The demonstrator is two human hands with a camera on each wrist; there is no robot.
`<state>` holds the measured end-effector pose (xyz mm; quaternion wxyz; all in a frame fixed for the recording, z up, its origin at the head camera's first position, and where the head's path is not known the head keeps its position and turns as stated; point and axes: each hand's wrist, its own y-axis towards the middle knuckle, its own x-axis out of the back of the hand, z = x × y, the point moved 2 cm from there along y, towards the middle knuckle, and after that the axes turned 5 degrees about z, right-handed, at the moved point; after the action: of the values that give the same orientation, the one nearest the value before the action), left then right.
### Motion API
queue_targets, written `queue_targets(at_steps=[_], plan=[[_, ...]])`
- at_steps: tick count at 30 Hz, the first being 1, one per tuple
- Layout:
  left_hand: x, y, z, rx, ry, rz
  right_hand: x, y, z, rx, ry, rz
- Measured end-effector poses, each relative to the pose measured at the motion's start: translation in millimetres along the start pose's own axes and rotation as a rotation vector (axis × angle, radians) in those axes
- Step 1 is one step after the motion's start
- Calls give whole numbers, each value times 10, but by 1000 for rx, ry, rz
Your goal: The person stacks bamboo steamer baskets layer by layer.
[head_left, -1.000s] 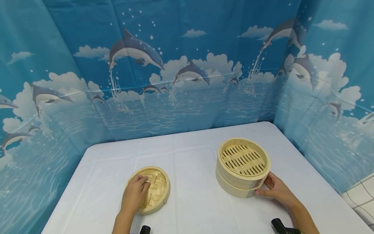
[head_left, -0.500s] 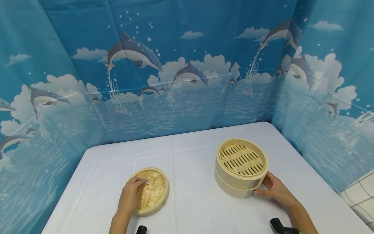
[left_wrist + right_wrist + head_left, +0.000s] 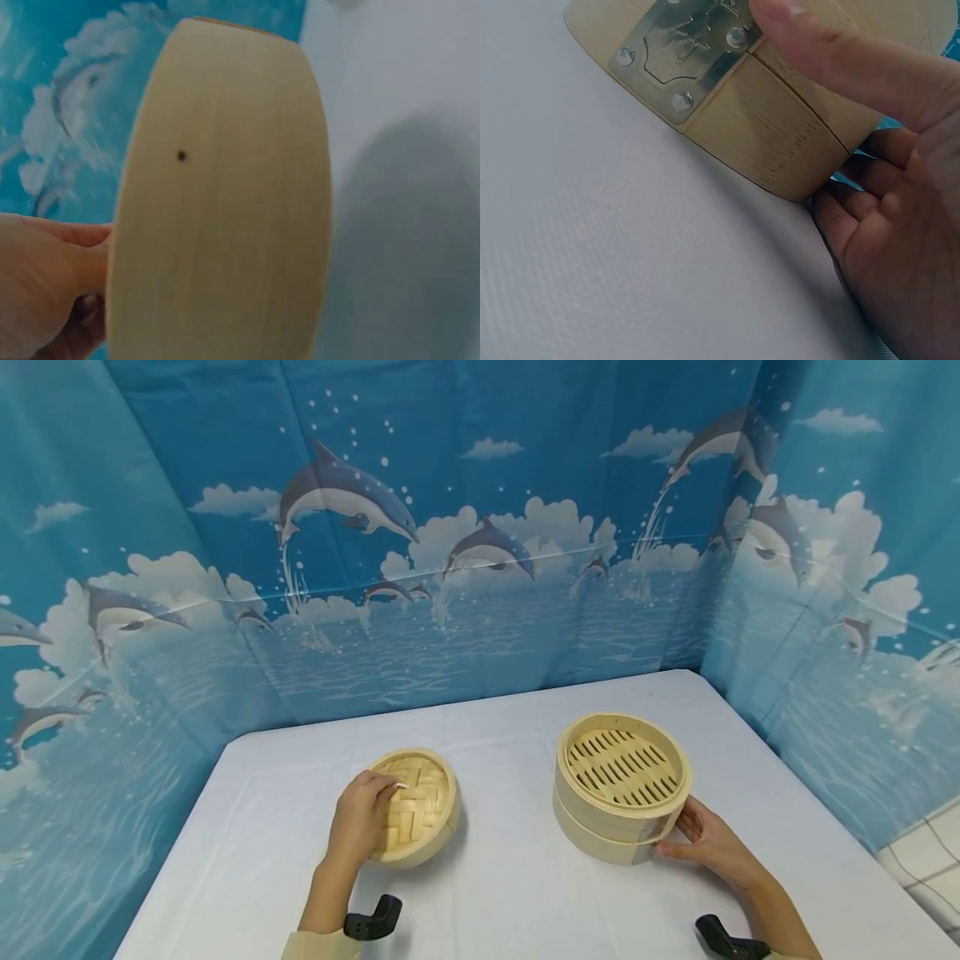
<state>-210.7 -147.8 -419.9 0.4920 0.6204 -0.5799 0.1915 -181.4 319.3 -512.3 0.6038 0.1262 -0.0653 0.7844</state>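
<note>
My left hand pinches the small pale loop on top of a round bamboo steamer lid with a woven face. The lid hangs tilted over the table, and its plain side band fills much of the left wrist view. To the right stands a bamboo steamer of two stacked tiers, with a slatted floor inside the top one. My right hand holds its near right side, thumb on the front and fingers curled round behind. A riveted metal plate sits beside that thumb.
A white cloth covers the table. Blue curtains printed with dolphins hang along its back and right edges. Black wrist mounts are strapped to both arms. Pale tiles show at the far right.
My left hand has raised the lid off the table and carried it up and slightly right in the head view. The right hand and the steamer stay where they were.
</note>
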Motion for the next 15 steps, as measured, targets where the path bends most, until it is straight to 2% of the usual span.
queue_targets(at_steps=[4, 7, 11, 15], plan=[[72, 338, -425, -66, -40, -5, 15, 17, -5, -1, -11, -4], [72, 554, -756, -123, -58, 15, 17, 18, -11, -6, -9, -9], [9, 759, -1164, -172, -75, 76, 15, 4, -18, -16, -9, -11], [-74, 890, -1495, -206, -88, 124, 24, -6, -24, -13, -11, -8]])
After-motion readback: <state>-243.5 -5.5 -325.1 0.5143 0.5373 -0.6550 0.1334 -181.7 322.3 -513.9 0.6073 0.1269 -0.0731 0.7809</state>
